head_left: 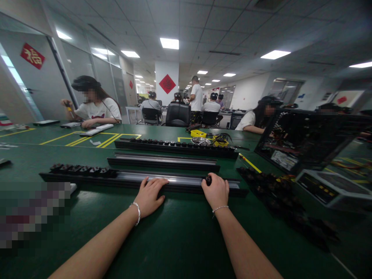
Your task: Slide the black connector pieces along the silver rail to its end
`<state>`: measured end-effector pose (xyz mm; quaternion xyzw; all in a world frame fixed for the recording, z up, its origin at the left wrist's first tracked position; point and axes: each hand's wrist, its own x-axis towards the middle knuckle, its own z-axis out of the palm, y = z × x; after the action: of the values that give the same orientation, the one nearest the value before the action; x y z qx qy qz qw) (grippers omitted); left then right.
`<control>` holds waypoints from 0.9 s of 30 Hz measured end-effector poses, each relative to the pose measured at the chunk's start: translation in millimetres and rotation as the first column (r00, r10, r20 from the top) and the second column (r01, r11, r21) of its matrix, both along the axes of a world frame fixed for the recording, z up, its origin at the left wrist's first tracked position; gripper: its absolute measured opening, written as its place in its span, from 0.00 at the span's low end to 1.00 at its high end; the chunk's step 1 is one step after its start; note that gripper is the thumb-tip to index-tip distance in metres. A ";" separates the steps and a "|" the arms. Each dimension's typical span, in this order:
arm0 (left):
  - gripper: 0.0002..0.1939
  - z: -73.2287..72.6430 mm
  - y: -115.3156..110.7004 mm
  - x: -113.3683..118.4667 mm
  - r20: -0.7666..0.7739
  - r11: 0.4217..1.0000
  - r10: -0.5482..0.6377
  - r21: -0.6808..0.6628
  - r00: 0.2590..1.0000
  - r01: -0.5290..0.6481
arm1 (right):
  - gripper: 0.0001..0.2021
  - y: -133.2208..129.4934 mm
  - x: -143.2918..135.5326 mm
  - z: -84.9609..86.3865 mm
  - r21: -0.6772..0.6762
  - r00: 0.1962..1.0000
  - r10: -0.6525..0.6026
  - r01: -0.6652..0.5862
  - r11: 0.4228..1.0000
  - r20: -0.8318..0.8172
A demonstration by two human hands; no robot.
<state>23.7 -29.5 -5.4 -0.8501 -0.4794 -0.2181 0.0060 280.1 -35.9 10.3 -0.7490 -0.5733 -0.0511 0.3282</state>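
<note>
The surface (pixel 186 240) is smooth and green with a soft sheen. The channel of the nearest long black rail (pixel 180 178) looks like shiny metal, its outer walls darker and duller. The office chair (pixel 178 115) looks like glossy black leather; the boxy unit (pixel 328 188) has grey metal-like casing.

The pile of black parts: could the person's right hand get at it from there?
Probably yes: the pile of black parts lies just past the right end of the front rail, with nothing tall between. The right hand does hold a small black part, though.
</note>
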 end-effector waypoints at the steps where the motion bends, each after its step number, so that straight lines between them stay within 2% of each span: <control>1: 0.26 0.0 0.0 0.0 0.000 1.000 0.000 0.000 1.000 0.000 | 0.15 0.2 0.0 -0.1 0.001 1.000 -0.005 0.005 1.000 0.000; 16: 0.26 -1.8 1.4 -0.6 0.003 1.000 -0.001 -0.002 1.000 0.001 | 0.17 0.8 4.6 0.0 -0.005 0.999 -0.026 0.026 1.000 -0.018; 27: 0.26 -2.7 1.5 -0.5 0.004 1.000 -0.005 0.010 1.000 0.005 | 0.19 0.7 11.6 3.3 -0.020 0.996 -0.092 0.092 0.996 -0.007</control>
<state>23.1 -28.0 -8.1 -0.8508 -0.4761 -0.2221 0.0090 291.6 -35.2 13.6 -0.7779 -0.5375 -0.0572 0.3204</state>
